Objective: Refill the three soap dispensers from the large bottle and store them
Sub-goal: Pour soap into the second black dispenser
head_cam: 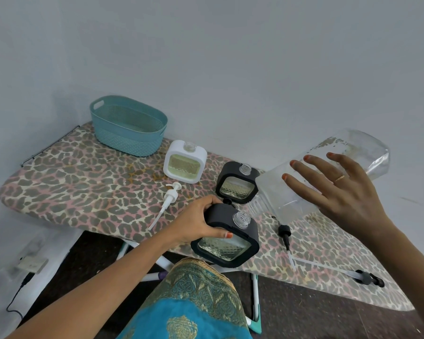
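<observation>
My left hand [196, 221] grips a black soap dispenser [230, 243] at the board's front edge, tilted, its clear neck uncapped. My right hand [335, 189] holds the large clear bottle [353, 145] in the air, fingers spread over its side. The bottle is tilted mouth down, and the mouth hangs just above and to the right of that dispenser's neck. A second black dispenser [236, 183] and a white dispenser [185, 161] stand behind, both uncapped.
A teal basket [127, 133] stands at the back left of the leopard-print ironing board [83, 182]. A white pump [169, 195] lies near my left hand. Two black pumps [285, 237] [367, 277] lie at the right front. A wall is close behind.
</observation>
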Motion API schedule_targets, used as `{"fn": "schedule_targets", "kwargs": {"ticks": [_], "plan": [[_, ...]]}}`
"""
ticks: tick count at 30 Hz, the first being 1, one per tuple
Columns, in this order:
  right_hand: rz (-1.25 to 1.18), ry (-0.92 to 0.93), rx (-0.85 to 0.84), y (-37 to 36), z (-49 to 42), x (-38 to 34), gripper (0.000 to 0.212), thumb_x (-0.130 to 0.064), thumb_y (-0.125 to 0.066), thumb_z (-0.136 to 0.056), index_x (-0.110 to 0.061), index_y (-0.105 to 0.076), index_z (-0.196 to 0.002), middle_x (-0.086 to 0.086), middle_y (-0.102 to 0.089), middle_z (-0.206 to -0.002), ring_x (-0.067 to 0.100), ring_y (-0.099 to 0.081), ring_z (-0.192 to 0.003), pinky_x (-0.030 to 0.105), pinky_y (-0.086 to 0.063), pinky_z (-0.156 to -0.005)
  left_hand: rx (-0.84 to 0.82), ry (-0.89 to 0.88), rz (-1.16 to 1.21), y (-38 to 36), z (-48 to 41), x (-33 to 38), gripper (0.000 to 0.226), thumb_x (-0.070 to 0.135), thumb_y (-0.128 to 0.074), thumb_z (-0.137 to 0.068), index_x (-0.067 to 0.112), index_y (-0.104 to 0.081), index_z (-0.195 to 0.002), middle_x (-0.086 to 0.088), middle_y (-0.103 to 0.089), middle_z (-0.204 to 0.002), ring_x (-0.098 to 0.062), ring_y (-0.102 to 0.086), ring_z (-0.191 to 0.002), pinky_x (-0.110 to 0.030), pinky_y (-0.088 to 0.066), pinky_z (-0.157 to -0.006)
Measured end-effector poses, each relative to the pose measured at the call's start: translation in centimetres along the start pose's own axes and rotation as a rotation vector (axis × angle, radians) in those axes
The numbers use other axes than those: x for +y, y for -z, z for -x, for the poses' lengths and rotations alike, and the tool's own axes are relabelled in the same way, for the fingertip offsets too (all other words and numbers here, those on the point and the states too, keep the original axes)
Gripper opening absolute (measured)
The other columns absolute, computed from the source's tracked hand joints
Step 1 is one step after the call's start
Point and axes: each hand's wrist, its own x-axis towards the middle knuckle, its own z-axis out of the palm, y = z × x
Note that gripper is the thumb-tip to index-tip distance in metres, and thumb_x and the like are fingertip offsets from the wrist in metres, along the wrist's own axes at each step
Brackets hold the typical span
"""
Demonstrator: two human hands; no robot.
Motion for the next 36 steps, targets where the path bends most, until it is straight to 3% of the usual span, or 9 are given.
{"fn": "schedule_targets", "kwargs": {"ticks": [7, 10, 15, 20, 24, 28, 33, 36], "plan": [[-0.02, -0.012, 0.002, -0.4, 0.2, -1.0, 0.044, 0.01, -0.036, -0.09, -0.014, -0.047, -0.125, 0.012, -0.065, -0.118, 0.03, -0.064, -0.104, 0.045, -0.038, -0.092, -0.005, 0.025, 0.052, -0.3, 0.1, 0.4, 0.048, 0.009, -0.084, -0.06, 0.015, -0.055, -0.098, 0.002, -0.065, -0.094, -0.005, -0.064, -0.086, -0.023, -0.054, -0.081], [-0.031, -0.035, -0.015, -0.7, 0.7, -1.4, 0.043, 0.008, -0.031, -0.092, -0.013, -0.046, -0.126, 0.013, -0.064, -0.119, 0.031, -0.063, -0.105, 0.046, -0.038, -0.092, -0.014, 0.028, 0.068, -0.5, 0.0, 0.5, 0.047, 0.009, -0.084, -0.06, 0.019, -0.055, -0.095, 0.002, -0.064, -0.093, -0.008, -0.064, -0.087, -0.025, -0.054, -0.081], [-0.09, -0.167, -0.048, -1.1, 2.1, -2.1, 0.061, 0.01, -0.061, -0.07, -0.012, -0.048, -0.124, 0.013, -0.064, -0.118, 0.031, -0.059, -0.109, 0.046, -0.038, -0.091, -0.01, 0.03, 0.077, -0.9, -0.3, 0.6, 0.049, 0.009, -0.084, -0.059, 0.016, -0.056, -0.099, -0.001, -0.066, -0.096, -0.014, -0.064, -0.092, -0.027, -0.054, -0.084], [-0.232, -0.424, -0.112, -1.4, 4.1, -3.7, 0.068, -0.002, -0.079, -0.06, -0.013, -0.05, -0.12, 0.01, -0.065, -0.116, 0.029, -0.061, -0.106, 0.043, -0.04, -0.089, -0.023, 0.021, 0.083, -1.7, -1.0, 1.5, 0.045, 0.009, -0.083, -0.061, 0.021, -0.057, -0.096, 0.0, -0.066, -0.096, -0.008, -0.065, -0.09, -0.024, -0.054, -0.082], [-0.429, -0.693, -0.126, -1.8, 5.8, -5.1, 0.076, -0.017, -0.088, -0.055, -0.014, -0.047, -0.119, 0.012, -0.066, -0.112, 0.029, -0.06, -0.102, 0.042, -0.045, -0.084, -0.011, 0.022, 0.082, -2.7, -2.0, 1.8, 0.049, 0.011, -0.084, -0.06, 0.018, -0.057, -0.099, -0.005, -0.067, -0.102, -0.016, -0.065, -0.097, -0.031, -0.054, -0.087], [-0.648, -0.952, -0.093, -1.5, 6.7, -5.5, 0.067, -0.045, -0.068, -0.065, -0.014, -0.044, -0.12, 0.017, -0.065, -0.109, 0.037, -0.064, -0.095, 0.046, -0.049, -0.076, -0.007, 0.017, 0.1, -4.2, -3.7, 2.1, 0.05, 0.01, -0.083, -0.06, 0.017, -0.056, -0.102, -0.004, -0.067, -0.102, -0.015, -0.065, -0.096, -0.029, -0.054, -0.086], [-0.916, -1.38, -0.11, -2.1, 8.1, -4.9, 0.079, -0.025, -0.083, -0.064, -0.01, -0.042, -0.13, 0.012, -0.056, -0.125, 0.03, -0.053, -0.109, 0.031, -0.039, -0.078, 0.015, 0.009, 0.126, -6.3, -6.6, 3.1, 0.045, 0.008, -0.081, -0.063, 0.024, -0.055, -0.096, 0.006, -0.065, -0.095, 0.0, -0.064, -0.085, -0.016, -0.052, -0.077], [-0.987, -1.516, -0.062, -3.1, 9.2, -4.0, 0.077, -0.019, -0.08, -0.067, -0.008, -0.04, -0.131, 0.01, -0.054, -0.124, 0.018, -0.049, -0.101, 0.023, -0.037, -0.072, 0.043, -0.007, 0.144, -7.8, -8.9, 3.6, 0.042, 0.01, -0.08, -0.064, 0.024, -0.055, -0.095, 0.006, -0.064, -0.093, 0.0, -0.063, -0.084, -0.014, -0.051, -0.074]]}}
